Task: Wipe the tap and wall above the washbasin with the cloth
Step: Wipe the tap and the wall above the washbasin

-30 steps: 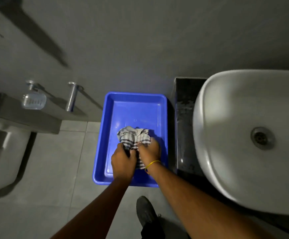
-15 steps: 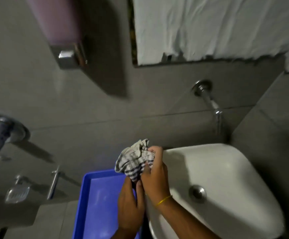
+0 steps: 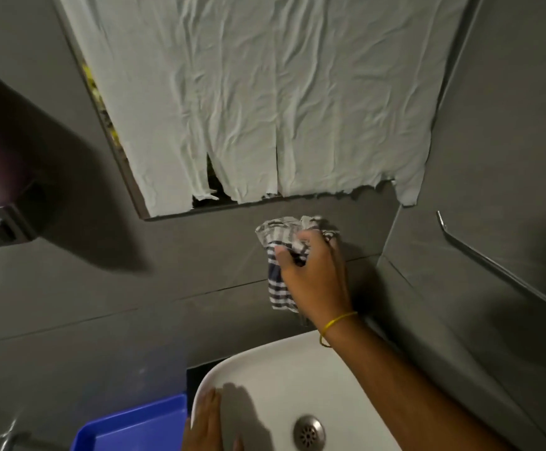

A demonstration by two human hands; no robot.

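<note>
Your right hand (image 3: 314, 275) presses the bunched checked cloth (image 3: 279, 255) to the grey wall (image 3: 200, 255) (tap hidden behind it); your left hand (image 3: 208, 424) lies flat on the washbasin (image 3: 281, 369) rim, beside the blue tray (image 3: 135, 428).

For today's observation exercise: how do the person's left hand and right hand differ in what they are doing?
The right hand is raised against the grey wall, while the left hand sits low on the washbasin rim. The right hand is closed around the checked cloth; the left hand lies flat, holding nothing. Both hands are bare.
</note>
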